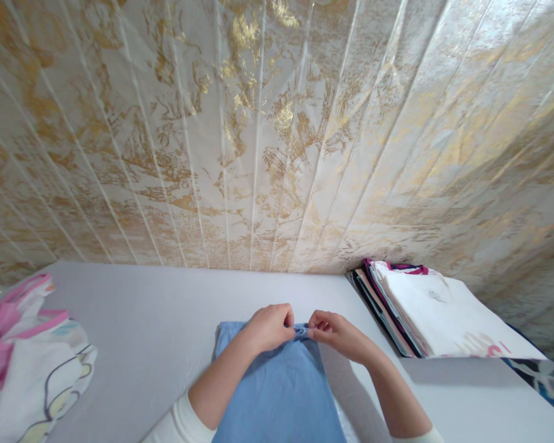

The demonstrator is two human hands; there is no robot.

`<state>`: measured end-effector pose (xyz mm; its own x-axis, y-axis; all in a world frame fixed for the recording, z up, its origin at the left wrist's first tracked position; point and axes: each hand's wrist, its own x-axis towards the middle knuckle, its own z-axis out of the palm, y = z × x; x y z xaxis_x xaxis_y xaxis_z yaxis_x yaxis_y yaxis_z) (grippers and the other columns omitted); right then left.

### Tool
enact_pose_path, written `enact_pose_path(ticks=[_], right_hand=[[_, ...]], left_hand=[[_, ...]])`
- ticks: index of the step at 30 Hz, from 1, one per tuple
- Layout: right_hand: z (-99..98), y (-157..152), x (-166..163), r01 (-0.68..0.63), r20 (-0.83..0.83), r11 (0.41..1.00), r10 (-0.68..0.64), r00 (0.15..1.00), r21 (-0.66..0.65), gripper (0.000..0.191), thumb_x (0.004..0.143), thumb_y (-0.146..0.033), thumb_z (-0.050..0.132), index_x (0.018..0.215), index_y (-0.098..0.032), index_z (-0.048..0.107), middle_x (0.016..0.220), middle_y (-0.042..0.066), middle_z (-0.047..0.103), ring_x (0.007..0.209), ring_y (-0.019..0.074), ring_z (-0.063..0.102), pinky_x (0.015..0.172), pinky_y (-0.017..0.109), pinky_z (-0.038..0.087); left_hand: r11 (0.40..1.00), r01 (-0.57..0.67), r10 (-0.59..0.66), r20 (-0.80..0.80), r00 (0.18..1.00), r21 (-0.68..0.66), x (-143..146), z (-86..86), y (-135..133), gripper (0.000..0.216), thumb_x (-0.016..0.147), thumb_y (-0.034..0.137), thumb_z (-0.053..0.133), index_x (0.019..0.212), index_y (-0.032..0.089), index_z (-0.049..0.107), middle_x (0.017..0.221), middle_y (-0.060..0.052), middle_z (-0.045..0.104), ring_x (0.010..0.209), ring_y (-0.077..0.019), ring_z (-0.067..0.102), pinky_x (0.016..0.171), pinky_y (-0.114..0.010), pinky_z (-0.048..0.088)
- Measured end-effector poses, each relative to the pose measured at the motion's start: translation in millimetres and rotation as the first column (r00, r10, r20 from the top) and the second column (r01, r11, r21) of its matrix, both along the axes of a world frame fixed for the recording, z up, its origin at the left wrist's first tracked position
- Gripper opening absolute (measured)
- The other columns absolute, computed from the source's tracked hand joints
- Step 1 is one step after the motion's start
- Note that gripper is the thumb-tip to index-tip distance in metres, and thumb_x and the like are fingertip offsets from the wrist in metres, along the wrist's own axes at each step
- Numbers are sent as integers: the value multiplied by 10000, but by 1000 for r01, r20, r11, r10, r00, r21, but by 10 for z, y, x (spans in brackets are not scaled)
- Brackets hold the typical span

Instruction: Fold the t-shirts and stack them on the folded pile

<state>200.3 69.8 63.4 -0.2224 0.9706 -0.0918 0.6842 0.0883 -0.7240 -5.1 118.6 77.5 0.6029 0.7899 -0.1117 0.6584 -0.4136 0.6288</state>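
Note:
A light blue garment lies flat on the white table, running from the near edge toward the wall. My left hand is closed in a pinch on the garment's far edge, at what looks like the collar. My right hand pinches the same edge just to the right, the two hands almost touching. Both forearms lie over the cloth, with white sleeves at the bottom of the view.
A stack of folded clothes, white on top with dark and magenta edges, sits at the right by the wall. A loose heap of pink and white printed clothes lies at the left edge. A white-and-gold papered wall rises behind the table.

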Motion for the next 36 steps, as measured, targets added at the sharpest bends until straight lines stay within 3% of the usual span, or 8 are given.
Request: enact_pose_path(ticks=[3,7,13,18,21,26,31,36], right_hand=[[42,0,-17,-7,-66,1000,6,998,-8,312,892,-444,506,758,-181,608,689,-22,587,677,144,511,633,248,370],[85,-5,-28,11,-78,1000,-10,997,18,164,827,-334,586,793,-181,635,745,-9,632,706,150,537,662,248,392],[122,-36,-1,8,37,999,-9,999,33,108,777,-201,590,844,-192,673,830,17,671,789,174,574,733,266,421],[121,-58,12,-69,192,996,55,980,63,189,881,-293,532,852,-208,698,825,30,651,831,197,565,760,290,415],[106,-53,17,-102,202,992,85,976,73,240,911,-309,502,826,-205,700,815,29,644,799,184,564,742,277,413],[138,-53,0,-27,197,999,21,980,27,114,824,-214,581,803,-186,690,776,21,666,736,166,587,656,238,389],[180,-53,-55,35,198,999,-41,979,37,88,742,-125,607,787,-182,658,723,4,657,706,161,593,624,223,362],[126,-28,-65,28,180,998,-39,983,62,109,735,-118,592,802,-184,646,726,-4,643,694,151,579,616,217,360]], left_hand=[[1000,-9,9,20,1000,-1,10,-16,-4,247,733,96,577,950,192,646,910,-12,703,822,-169,636,677,-224,426],[1000,-2,3,41,999,-4,33,-20,-32,314,786,150,570,1092,168,638,964,-40,719,851,-181,656,708,-233,444],[999,54,-54,37,998,7,58,-28,-53,225,870,288,532,882,197,737,907,-47,743,853,-206,662,729,-260,431],[999,47,-47,28,999,-5,65,-67,-46,158,806,280,609,834,190,735,860,-43,734,801,-204,652,675,-258,412],[999,37,-37,43,998,-9,61,-56,-50,143,815,269,602,852,190,715,862,-32,724,801,-197,639,678,-253,408],[999,33,-31,97,995,-17,73,-46,-63,95,780,208,631,867,203,670,872,-8,712,819,-188,632,684,-242,407],[1000,8,-9,176,984,3,124,-102,-82,264,736,135,649,985,216,614,913,6,699,840,-172,628,698,-225,410],[999,37,-42,206,978,27,155,-149,-89,101,818,249,629,913,229,656,876,27,707,808,-160,626,686,-221,391]])
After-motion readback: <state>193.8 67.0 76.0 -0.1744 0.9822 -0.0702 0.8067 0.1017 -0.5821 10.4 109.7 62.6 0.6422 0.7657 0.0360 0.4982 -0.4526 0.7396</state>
